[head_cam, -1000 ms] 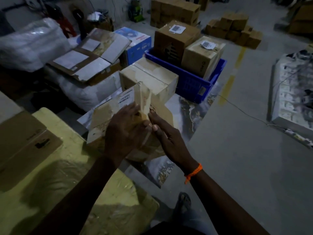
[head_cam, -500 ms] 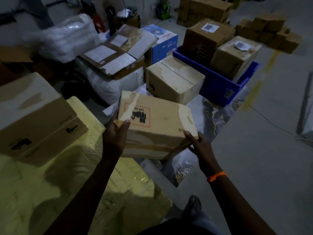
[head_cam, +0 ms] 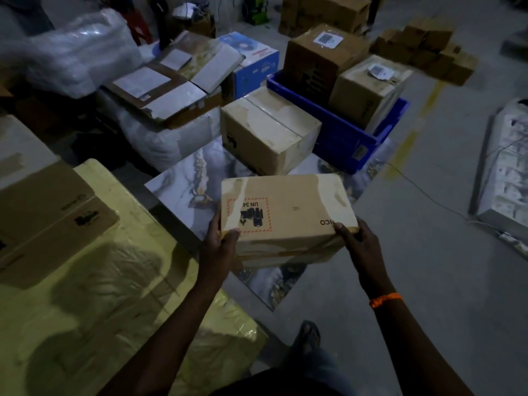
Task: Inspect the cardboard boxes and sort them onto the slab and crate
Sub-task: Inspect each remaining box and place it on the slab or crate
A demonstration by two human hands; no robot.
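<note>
I hold a taped cardboard box [head_cam: 288,212] with a red-bordered hazard label flat over the marbled slab [head_cam: 183,187]. My left hand [head_cam: 220,241] grips its near left corner, thumb on top. My right hand [head_cam: 357,241] grips the near right corner. A second cardboard box [head_cam: 268,132] sits on the far part of the slab. Beyond it the blue crate [head_cam: 343,138] holds two labelled boxes, a tall brown box [head_cam: 320,58] and a paler box [head_cam: 368,90].
A yellow wrapped bundle [head_cam: 100,295] lies at my left with cardboard boxes [head_cam: 43,212] on it. Flattened cardboard [head_cam: 171,78] rests on white sacks behind the slab. A blue printed carton [head_cam: 254,61], more stacked boxes [head_cam: 428,47] and a white foam panel [head_cam: 505,172] stand around. My foot [head_cam: 308,335] is on grey floor.
The box has been turned from an edge-up tilt to lying flat with its labelled face up. It has moved right and lower over the slab, my hands shifting to its near corners.
</note>
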